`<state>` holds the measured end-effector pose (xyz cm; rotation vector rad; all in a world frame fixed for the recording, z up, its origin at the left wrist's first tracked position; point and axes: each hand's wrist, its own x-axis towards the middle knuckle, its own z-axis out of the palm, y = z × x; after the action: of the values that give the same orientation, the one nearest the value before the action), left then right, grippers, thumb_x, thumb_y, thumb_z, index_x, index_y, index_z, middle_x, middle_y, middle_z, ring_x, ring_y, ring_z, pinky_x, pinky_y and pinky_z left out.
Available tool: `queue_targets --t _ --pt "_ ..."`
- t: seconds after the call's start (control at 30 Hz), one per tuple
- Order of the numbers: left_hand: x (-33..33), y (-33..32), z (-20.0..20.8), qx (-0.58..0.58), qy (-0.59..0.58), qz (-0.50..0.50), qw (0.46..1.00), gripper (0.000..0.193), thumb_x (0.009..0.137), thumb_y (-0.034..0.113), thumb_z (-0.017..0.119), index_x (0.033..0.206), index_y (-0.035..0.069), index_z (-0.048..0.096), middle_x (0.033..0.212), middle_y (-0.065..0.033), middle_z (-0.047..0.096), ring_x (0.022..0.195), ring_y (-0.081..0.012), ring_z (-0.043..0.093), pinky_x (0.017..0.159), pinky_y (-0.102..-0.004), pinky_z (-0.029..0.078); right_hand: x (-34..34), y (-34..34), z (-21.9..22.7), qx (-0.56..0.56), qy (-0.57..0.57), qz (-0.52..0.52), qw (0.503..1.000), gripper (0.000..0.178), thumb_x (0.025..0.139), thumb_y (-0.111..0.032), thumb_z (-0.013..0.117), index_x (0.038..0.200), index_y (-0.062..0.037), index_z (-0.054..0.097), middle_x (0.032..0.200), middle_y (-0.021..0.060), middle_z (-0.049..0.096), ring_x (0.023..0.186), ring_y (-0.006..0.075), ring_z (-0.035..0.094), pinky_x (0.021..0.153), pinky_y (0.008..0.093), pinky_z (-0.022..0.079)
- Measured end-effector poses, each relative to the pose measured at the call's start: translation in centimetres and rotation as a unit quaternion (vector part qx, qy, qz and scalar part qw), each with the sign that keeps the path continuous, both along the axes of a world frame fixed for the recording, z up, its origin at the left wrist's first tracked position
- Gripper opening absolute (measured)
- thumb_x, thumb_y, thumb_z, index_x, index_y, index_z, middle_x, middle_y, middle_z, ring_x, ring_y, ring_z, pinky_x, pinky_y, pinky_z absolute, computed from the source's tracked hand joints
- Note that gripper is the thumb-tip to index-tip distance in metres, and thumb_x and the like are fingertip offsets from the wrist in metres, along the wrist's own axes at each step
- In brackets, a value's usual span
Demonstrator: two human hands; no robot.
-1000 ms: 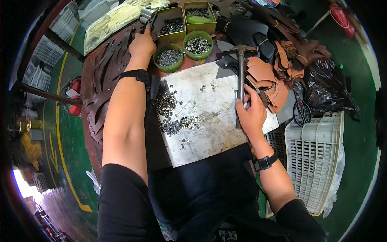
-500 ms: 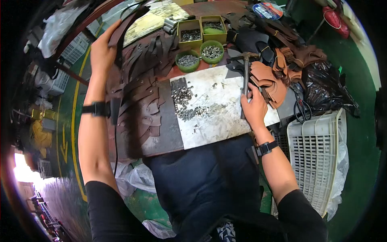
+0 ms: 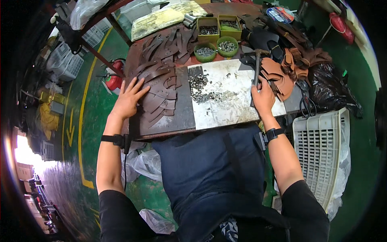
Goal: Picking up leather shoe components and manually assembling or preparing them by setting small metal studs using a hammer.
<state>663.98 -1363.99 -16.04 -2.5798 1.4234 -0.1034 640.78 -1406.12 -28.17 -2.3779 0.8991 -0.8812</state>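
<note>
Reddish-brown worktop (image 3: 231, 8), scuffed and crowded, fills the upper middle of the view, its near edge against a person in a dark apron (image 3: 213, 161). At its left side, overlapping brown leather pieces (image 3: 161, 99), curved and strap-like, lie in a loose spread. The person's left hand (image 3: 129, 99) is palm down over their outer edge, fingers fanned wide and gripping nothing; whether the fingertips press on the leather cannot be told.

The right hand (image 3: 263, 97) has its fingers curled round the handle of a hammer (image 3: 257, 66), which lies along the right part of a stained white board (image 3: 231, 111), head pointing away. Small metal studs (image 3: 198, 82) are heaped on the board's left side. Behind it stand two green bowls (image 3: 205, 52) and two yellow boxes (image 3: 208, 29), all holding small parts. To the right are stacked tan leather pieces (image 3: 275, 70), scissors (image 3: 307, 107) and a shiny black bag (image 3: 332, 88).

Around the worktop is a green floor (image 3: 94, 121) with yellow lines. A red fire extinguisher (image 3: 114, 83) stands to the left, clear plastic bags (image 3: 147, 164) lie below, and a white crate (image 3: 318, 149) sits at the right.
</note>
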Motion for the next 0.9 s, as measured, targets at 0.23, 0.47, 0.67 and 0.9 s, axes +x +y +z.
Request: queue_targets --t 0.23,0.47,0.67,0.9 --pt "0.3 -3.6 1.4 -0.134 0.004 0.015 0.991 0.057 0.067 0.0 0.052 0.122 0.008 0.063 0.146 -0.0132 0.045 0.142 -0.0335 0.031 0.118 -0.0531 0.016 0.4 0.3 0.5 0.006 0.001 -0.009 1.0 0.045 0.078 -0.025 0.065 0.121 -0.0129 0.061 0.084 0.0072 0.064 0.081 0.0313 0.063 0.07 0.045 0.048" --pt "5.9 -15.6 -1.2 -0.298 0.1 -0.001 0.949 0.048 0.083 0.021 0.062 0.127 0.002 0.058 0.129 -0.0198 0.059 0.122 -0.0365 0.054 0.105 -0.0405 0.041 0.6 0.1 0.3 0.022 0.001 -0.011 1.0 0.045 0.078 -0.024 0.067 0.121 -0.0119 0.061 0.083 0.0062 0.063 0.078 0.0299 0.063 0.068 0.0428 0.047" --pt "12.4 -26.2 -4.0 -0.244 0.182 0.191 0.933 0.082 0.074 0.041 0.072 0.142 0.003 0.044 0.132 -0.025 0.055 0.123 -0.0377 0.053 0.103 -0.0406 0.042 0.8 0.1 0.3 0.046 0.006 -0.017 0.999 0.044 0.077 -0.022 0.068 0.119 -0.0092 0.062 0.08 0.0055 0.062 0.074 0.0277 0.062 0.065 0.04 0.047" --pt "16.5 -31.3 -6.3 0.025 0.1 0.164 0.981 0.098 0.07 0.045 0.07 0.154 0.024 0.024 0.152 -0.0151 0.036 0.134 -0.0343 0.043 0.111 -0.0436 0.035 0.8 -0.1 0.5 0.059 0.001 -0.02 0.998 0.043 0.077 -0.018 0.069 0.118 -0.0088 0.062 0.076 0.0032 0.057 0.061 0.0202 0.055 0.058 0.0345 0.044"
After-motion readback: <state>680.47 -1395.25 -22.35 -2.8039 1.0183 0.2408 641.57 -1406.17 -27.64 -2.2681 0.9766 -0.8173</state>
